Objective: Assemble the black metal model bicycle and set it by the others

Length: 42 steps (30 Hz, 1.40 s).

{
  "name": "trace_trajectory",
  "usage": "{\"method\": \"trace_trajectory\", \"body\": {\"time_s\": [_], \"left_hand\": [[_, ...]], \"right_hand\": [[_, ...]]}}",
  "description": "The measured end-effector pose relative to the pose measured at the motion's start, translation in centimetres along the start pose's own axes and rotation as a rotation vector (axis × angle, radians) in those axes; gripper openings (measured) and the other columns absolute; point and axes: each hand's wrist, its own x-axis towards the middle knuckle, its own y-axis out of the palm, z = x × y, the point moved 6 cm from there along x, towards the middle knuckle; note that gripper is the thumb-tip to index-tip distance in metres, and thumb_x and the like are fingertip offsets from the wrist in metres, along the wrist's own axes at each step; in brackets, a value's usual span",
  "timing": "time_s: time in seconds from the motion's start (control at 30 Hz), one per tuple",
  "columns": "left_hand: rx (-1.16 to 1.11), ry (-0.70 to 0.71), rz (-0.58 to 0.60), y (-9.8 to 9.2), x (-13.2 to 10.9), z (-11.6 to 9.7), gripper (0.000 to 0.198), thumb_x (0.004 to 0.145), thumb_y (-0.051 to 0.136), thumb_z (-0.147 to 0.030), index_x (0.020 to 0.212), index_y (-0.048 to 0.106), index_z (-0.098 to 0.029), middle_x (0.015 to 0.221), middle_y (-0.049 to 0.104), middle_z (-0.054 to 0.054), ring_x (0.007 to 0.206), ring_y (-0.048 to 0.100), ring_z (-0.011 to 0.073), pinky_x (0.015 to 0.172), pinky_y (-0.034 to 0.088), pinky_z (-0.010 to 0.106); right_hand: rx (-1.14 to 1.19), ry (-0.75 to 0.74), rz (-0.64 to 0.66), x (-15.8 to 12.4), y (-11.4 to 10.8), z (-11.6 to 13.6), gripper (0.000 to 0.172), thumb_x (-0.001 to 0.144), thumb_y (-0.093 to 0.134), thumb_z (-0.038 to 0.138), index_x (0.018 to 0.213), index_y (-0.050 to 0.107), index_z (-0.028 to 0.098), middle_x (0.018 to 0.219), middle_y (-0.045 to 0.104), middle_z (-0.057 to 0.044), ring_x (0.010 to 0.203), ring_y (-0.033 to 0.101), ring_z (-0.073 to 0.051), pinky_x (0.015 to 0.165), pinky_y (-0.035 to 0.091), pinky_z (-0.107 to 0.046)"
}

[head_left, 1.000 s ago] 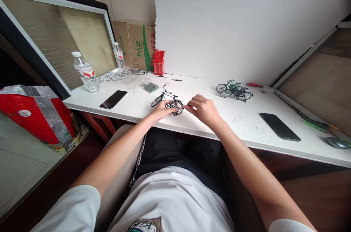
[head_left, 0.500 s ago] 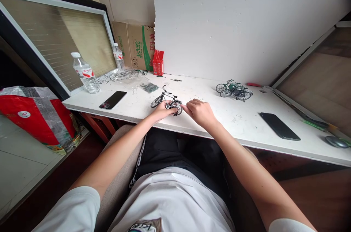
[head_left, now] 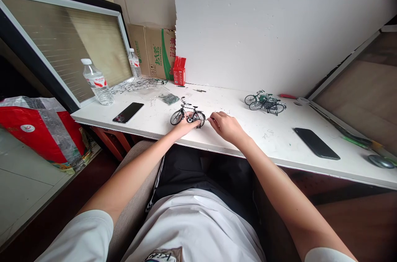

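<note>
A black model bicycle stands near the desk's front edge, its handlebar and front wheel to the left. My left hand is closed on its lower middle, by the crank and rear wheel. Just right of the rear wheel, my right hand is closed in a pinch. A thin sliver seems to show between its fingertips and the wheel, too small to name. Two more model bicycles, one green and one dark, stand close together further right.
On the white desk lie two phones, a mouse, a small bag of green parts and thin part frames. Two water bottles, a red box and a carton stand back left. A white board rises behind.
The model bicycle has turned and tilted slightly in my left hand, its front wheel now showing rounder. My right fingertips have drawn a little away from the rear wheel.
</note>
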Motion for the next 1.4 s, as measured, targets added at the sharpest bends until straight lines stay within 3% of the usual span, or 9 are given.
{"method": "trace_trajectory", "body": {"time_s": [0.3,0.63,0.87,1.17,1.4], "left_hand": [[0.010,0.074,-0.004,0.2,0.7,0.7,0.048,0.081,0.086,-0.036,0.119,0.064,-0.018,0.130,0.072,0.013,0.127,0.066,0.0293,0.115,0.048,0.042],[0.039,0.084,-0.003,-0.1,1.2,1.8,0.054,0.081,0.087,-0.041,0.125,0.063,-0.020,0.135,0.070,0.012,0.130,0.065,0.0297,0.117,0.048,0.042],[0.052,0.061,-0.025,-0.3,1.4,2.1,0.058,0.079,0.088,-0.042,0.126,0.063,-0.018,0.135,0.070,0.015,0.130,0.065,0.0312,0.118,0.046,0.044],[0.078,0.024,-0.049,-0.3,0.8,0.9,0.052,0.079,0.087,-0.034,0.123,0.064,-0.017,0.134,0.070,0.016,0.129,0.065,0.0316,0.119,0.045,0.045],[0.060,0.006,-0.077,-0.5,1.0,1.6,0.054,0.079,0.088,-0.035,0.123,0.063,-0.018,0.137,0.069,0.016,0.133,0.063,0.0317,0.119,0.044,0.044]], "right_hand": [[0.089,-0.097,-0.132,0.0,0.0,-0.4,0.028,0.112,0.056,0.035,0.103,0.076,0.017,0.095,0.076,-0.011,0.090,0.067,-0.024,0.066,0.041,-0.032],[0.139,-0.183,-0.129,0.0,0.4,-1.0,0.026,0.112,0.057,0.031,0.108,0.080,0.019,0.096,0.078,-0.012,0.093,0.070,-0.026,0.073,0.047,-0.033],[0.114,-0.269,-0.129,-0.1,0.2,-0.7,0.026,0.111,0.058,0.027,0.108,0.082,0.019,0.090,0.079,-0.009,0.091,0.069,-0.024,0.070,0.044,-0.033],[-0.020,-0.326,-0.107,-0.4,0.1,-0.1,0.030,0.113,0.052,0.023,0.114,0.082,0.018,0.090,0.079,-0.009,0.090,0.069,-0.023,0.068,0.040,-0.034],[-0.005,-0.274,-0.099,-0.4,0.5,0.0,0.035,0.115,0.047,0.029,0.114,0.081,0.019,0.090,0.078,-0.011,0.083,0.068,-0.022,0.066,0.037,-0.032]]}}
